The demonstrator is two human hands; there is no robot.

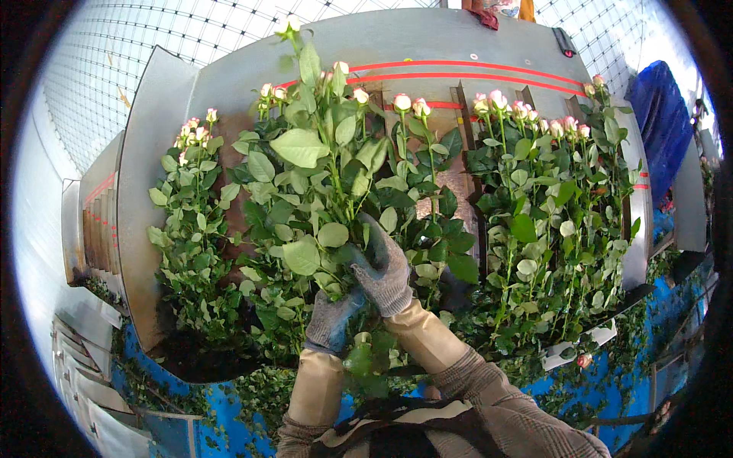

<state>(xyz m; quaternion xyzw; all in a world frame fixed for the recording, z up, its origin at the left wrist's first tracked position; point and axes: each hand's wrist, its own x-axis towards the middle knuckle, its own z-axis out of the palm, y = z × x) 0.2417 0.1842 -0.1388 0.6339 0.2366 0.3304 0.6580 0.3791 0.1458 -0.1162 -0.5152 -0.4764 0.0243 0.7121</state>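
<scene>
Both of my hands wear grey knit gloves with blue palms. My right hand [384, 269] is closed round leafy rose stems [336, 172] in front of me, its thumb and fingers partly behind leaves. Lower and to the left, my left hand [330, 319] is closed on the same stems, its fingers partly hidden by foliage. The held stems stand upright, and a pale bud [289, 27] tops one of them. Behind them, more pink-and-white roses [410, 104] lie with their heads toward the far side.
A grey metal sorting bench [252, 70] with red lines and dividers [467, 145] surrounds the flowers. Rose bunches lie at left [195, 198] and right [550, 206]. Blue plastic sheeting [658, 126] hangs at far right. Fallen leaves litter the blue floor [229, 416].
</scene>
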